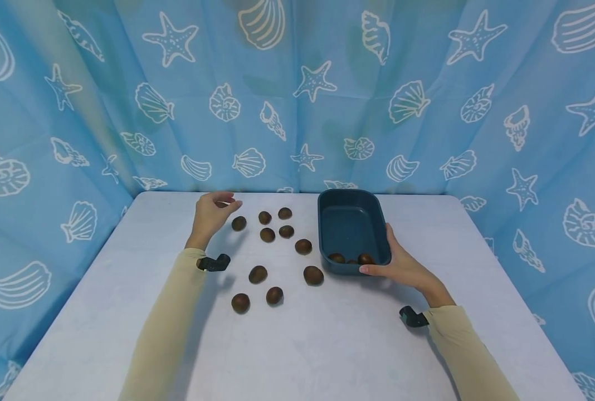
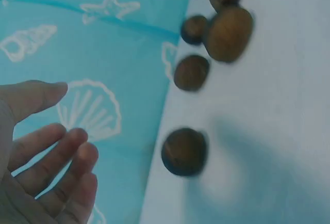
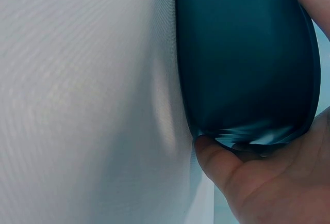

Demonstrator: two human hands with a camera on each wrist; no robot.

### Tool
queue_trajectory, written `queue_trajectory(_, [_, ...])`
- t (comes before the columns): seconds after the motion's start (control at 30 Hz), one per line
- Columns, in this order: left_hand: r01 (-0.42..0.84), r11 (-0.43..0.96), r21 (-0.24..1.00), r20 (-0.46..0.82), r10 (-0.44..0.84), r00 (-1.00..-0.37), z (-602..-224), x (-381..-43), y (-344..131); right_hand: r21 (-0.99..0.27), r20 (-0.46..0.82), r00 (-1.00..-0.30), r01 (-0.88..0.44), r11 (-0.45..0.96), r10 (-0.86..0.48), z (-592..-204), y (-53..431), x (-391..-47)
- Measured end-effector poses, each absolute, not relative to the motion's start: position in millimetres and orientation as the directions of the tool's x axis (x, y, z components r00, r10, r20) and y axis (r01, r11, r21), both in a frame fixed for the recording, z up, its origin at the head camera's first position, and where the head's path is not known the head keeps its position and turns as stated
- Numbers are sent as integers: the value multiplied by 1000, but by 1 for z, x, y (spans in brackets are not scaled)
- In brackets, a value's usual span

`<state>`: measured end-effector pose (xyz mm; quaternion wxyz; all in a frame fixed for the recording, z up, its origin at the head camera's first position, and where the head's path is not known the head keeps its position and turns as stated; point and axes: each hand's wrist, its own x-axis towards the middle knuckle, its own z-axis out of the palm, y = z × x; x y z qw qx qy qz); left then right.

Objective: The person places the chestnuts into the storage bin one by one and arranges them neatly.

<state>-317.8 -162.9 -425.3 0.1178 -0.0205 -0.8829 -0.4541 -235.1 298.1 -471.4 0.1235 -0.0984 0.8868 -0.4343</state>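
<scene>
My left hand (image 1: 212, 216) is above the far left of the table, fingers loosely bent and nothing held. In the left wrist view, its thumb and fingertips (image 2: 85, 154) stand apart. Just right of it lies a small round brown thing (image 1: 239, 223), chestnut-like in look. Several more such brown balls (image 1: 267, 235) lie right of that hand and nearer me. My right hand (image 1: 408, 267) grips a dark blue rectangular tub (image 1: 352, 269) at its near right corner, thumb along the near wall. Inside, a few brown balls (image 1: 365, 259) gather at the near end, partly hidden by the wall.
The table (image 1: 297, 356) has a white cover. Behind it and at both sides hangs a blue curtain (image 1: 277, 100) with white shells and starfish. Brown balls (image 1: 313, 275) lie close to the tub's left side, others (image 1: 240, 303) nearer me.
</scene>
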Motion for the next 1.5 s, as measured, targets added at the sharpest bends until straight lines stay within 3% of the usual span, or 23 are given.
queue_trajectory(0.7, [-106,733,672,-25,-120,-992,-455,-323,-166,-787,-151,-951,-50,614,-271,-471,297,-236])
queue_trajectory(1.27, [-119,800,588,-38,-120,-992,-454,-325,-159,-799,-124,-948,-80,596,-293,-470,296,-233])
queue_trajectory(1.5, [-108,782,614,-21,-121,-992,-444,-321,-157,-799,-124,-951,-74,597,-284,-469,295,-233])
